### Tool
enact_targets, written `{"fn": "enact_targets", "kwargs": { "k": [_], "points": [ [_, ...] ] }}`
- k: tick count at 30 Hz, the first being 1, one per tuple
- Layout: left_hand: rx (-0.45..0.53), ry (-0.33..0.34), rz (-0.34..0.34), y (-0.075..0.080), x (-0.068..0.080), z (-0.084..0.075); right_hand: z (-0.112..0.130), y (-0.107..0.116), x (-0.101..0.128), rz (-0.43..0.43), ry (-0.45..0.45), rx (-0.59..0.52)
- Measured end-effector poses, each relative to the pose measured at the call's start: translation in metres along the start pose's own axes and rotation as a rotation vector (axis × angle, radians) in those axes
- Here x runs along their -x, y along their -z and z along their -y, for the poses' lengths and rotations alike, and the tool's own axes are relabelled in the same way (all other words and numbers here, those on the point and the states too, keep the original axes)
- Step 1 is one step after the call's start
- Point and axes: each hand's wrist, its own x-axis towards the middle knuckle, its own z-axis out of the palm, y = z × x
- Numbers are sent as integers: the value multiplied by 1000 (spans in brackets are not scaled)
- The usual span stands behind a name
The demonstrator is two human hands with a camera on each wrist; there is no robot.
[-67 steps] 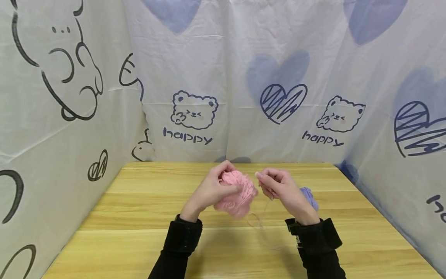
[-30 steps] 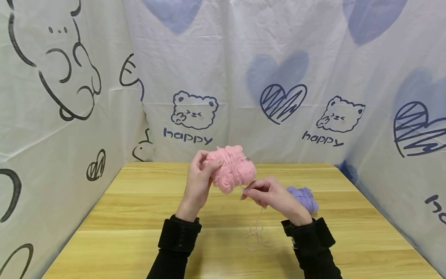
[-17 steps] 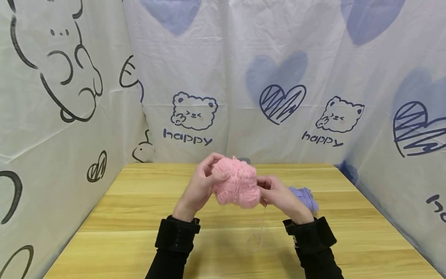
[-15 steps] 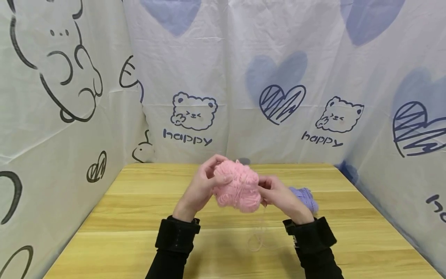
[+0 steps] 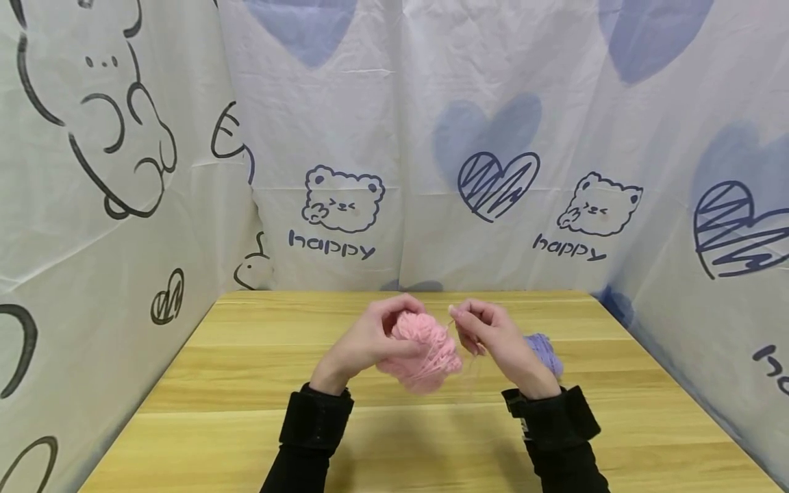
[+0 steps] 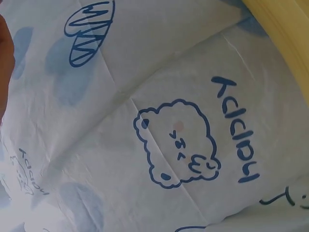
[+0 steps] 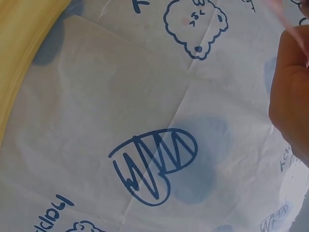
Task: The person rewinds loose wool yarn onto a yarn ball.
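A ball of pink yarn (image 5: 425, 352) is held above the table by my left hand (image 5: 370, 339), thumb on its near side and fingers behind it. To its right my right hand (image 5: 493, 335) pinches a thin pink strand that runs over to the ball. Below the right hand a loose length of the strand hangs, faint and blurred. Partly hidden behind the right wrist lies a ball of purple yarn (image 5: 545, 354). Only an edge of the left hand (image 6: 6, 72) shows in the left wrist view. The right wrist view catches part of the right hand (image 7: 292, 92) and a blurred pink strand.
The wooden table (image 5: 246, 370) spreads out under both hands. White cloth (image 5: 425, 137) printed with bears and hearts hangs behind it and along both sides.
The pink ball has tipped over and dropped slightly in the left hand. My right hand has gone from beside the ball's lower right to its upper right, drawing the strand along.
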Motion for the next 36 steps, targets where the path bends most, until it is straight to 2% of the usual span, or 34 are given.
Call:
{"fn": "enact_targets", "kwargs": {
  "k": [3, 8, 13, 18, 25, 29, 32, 36],
  "points": [
    [-36, 6, -51, -1, -2, 2, 5, 0, 2, -33, 28, -6],
    [-55, 20, -218, -4, -2, -2, 14, -2, 6, -46, 75, 36],
    [-57, -25, -360, -6, -2, -7, 23, -4, 12, -25, 124, 109],
    [-9, -65, -442, -7, -2, -11, 26, -6, 15, 30, 130, 148],
    [90, -92, -504, -7, 1, -13, 20, -6, 14, 175, 38, 144],
    [149, -114, -529, -6, 1, -14, 13, -6, 10, 228, -2, 157],
    [217, -130, -499, -4, 1, -15, 9, -5, 8, 248, -17, 147],
    [312, -114, -407, -3, 2, -17, 6, -3, 6, 261, -7, 123]
  ]
}}
